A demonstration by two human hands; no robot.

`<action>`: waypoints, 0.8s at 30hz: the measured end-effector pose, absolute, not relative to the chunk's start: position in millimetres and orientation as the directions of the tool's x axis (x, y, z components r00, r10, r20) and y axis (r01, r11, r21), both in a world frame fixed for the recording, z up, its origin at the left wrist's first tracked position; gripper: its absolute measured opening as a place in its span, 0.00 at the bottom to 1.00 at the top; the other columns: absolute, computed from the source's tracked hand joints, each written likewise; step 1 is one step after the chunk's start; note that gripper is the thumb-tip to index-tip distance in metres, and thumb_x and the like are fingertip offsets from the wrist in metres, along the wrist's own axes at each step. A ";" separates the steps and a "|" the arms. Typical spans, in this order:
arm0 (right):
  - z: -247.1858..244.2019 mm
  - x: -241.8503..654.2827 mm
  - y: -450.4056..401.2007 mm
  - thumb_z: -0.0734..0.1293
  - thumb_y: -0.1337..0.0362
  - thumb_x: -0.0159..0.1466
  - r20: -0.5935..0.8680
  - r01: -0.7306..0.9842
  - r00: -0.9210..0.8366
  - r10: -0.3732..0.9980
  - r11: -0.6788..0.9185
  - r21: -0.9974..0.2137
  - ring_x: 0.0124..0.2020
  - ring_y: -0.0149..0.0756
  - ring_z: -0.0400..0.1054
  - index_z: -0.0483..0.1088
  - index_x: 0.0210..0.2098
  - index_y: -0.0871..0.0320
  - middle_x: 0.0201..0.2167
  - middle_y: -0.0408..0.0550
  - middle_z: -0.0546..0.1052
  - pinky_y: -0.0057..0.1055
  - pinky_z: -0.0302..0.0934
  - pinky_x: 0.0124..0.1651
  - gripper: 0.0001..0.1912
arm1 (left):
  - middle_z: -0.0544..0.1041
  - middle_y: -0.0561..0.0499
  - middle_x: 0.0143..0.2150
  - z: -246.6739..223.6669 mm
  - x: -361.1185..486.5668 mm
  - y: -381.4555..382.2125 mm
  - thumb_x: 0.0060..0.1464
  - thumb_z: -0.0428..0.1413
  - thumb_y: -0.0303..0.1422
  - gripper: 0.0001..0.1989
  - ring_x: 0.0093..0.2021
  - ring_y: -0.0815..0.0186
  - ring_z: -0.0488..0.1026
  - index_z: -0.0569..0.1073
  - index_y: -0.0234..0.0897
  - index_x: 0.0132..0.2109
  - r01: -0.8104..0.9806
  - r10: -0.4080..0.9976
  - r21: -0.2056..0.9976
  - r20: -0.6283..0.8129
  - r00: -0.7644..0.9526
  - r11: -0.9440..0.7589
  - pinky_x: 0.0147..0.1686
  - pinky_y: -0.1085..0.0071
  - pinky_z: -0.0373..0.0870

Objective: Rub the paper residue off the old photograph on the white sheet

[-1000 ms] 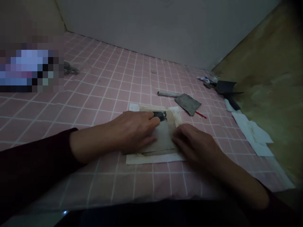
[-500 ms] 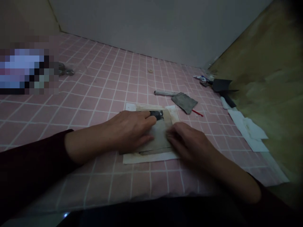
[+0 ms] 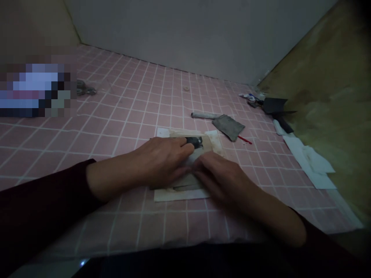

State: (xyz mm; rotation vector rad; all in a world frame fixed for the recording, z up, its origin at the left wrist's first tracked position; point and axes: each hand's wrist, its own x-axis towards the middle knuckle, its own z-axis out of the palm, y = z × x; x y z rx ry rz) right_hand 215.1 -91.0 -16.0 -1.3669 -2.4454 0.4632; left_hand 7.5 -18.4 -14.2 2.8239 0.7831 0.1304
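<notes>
At the front, the pink tablecloth (image 3: 130,231) has a wavy edge; if an arm bumps it, it could pull the white paper (image 3: 179,196) along. A thin grey sheet (image 3: 187,181) lies on that paper, below both hands. If the left hand (image 3: 162,160) lets up while the right hand (image 3: 222,178) pushes, I think the sheet could slide or crease. The left hand lies palm down, its fingers bent and close together, its thumb a bit apart. The right hand leans in from the other side, fingertips bunched near the left thumb. It's too dark and blurry to tell whether they pinch anything. Just past the left fingers is a dark patch (image 3: 195,142). Farther off, a grey square (image 3: 228,126) lies beside a red stick (image 3: 245,139).
</notes>
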 end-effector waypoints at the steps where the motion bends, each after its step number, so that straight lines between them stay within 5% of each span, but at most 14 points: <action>1: -16.2 215.3 -91.2 0.59 0.69 0.68 0.114 0.758 -0.501 0.858 0.499 -0.420 0.33 0.34 0.64 0.64 0.35 0.57 0.32 0.46 0.69 0.30 0.60 0.36 0.05 | 0.71 0.49 0.41 -14.2 7.4 -18.3 0.61 0.50 0.39 0.09 0.34 0.63 0.70 0.65 0.37 0.39 0.497 0.516 0.225 0.032 0.856 -0.838 0.29 0.67 0.64; 8: -13.3 232.2 -95.9 0.59 0.71 0.67 0.046 0.834 -0.430 0.902 0.416 -0.362 0.31 0.33 0.64 0.64 0.33 0.57 0.32 0.46 0.67 0.30 0.59 0.35 0.07 | 0.71 0.48 0.41 -13.0 7.4 -18.0 0.60 0.51 0.39 0.09 0.33 0.63 0.70 0.65 0.37 0.38 0.502 0.517 0.223 0.011 0.856 -0.836 0.27 0.68 0.61; 13: -14.3 216.3 -92.8 0.57 0.67 0.70 0.048 0.761 -0.511 0.859 0.477 -0.440 0.34 0.33 0.65 0.67 0.35 0.59 0.35 0.48 0.68 0.30 0.60 0.38 0.09 | 0.71 0.48 0.40 -14.4 7.4 -18.0 0.61 0.51 0.39 0.10 0.32 0.63 0.69 0.65 0.37 0.38 0.491 0.511 0.219 0.040 0.859 -0.843 0.27 0.68 0.61; 20: -15.3 232.4 -91.0 0.62 0.71 0.66 0.072 0.842 -0.374 0.925 0.371 -0.391 0.31 0.32 0.64 0.63 0.37 0.58 0.30 0.43 0.69 0.28 0.57 0.34 0.03 | 0.71 0.48 0.41 -13.3 7.8 -17.4 0.61 0.51 0.39 0.09 0.33 0.63 0.70 0.65 0.37 0.38 0.505 0.519 0.222 0.007 0.855 -0.834 0.28 0.68 0.62; 24: -15.8 220.5 -88.2 0.61 0.70 0.66 0.083 0.775 -0.477 0.875 0.463 -0.431 0.32 0.31 0.63 0.62 0.34 0.58 0.32 0.44 0.69 0.28 0.57 0.36 0.04 | 0.71 0.48 0.41 -13.9 7.7 -17.7 0.60 0.51 0.38 0.08 0.32 0.64 0.69 0.65 0.37 0.39 0.507 0.523 0.222 0.016 0.852 -0.833 0.28 0.69 0.61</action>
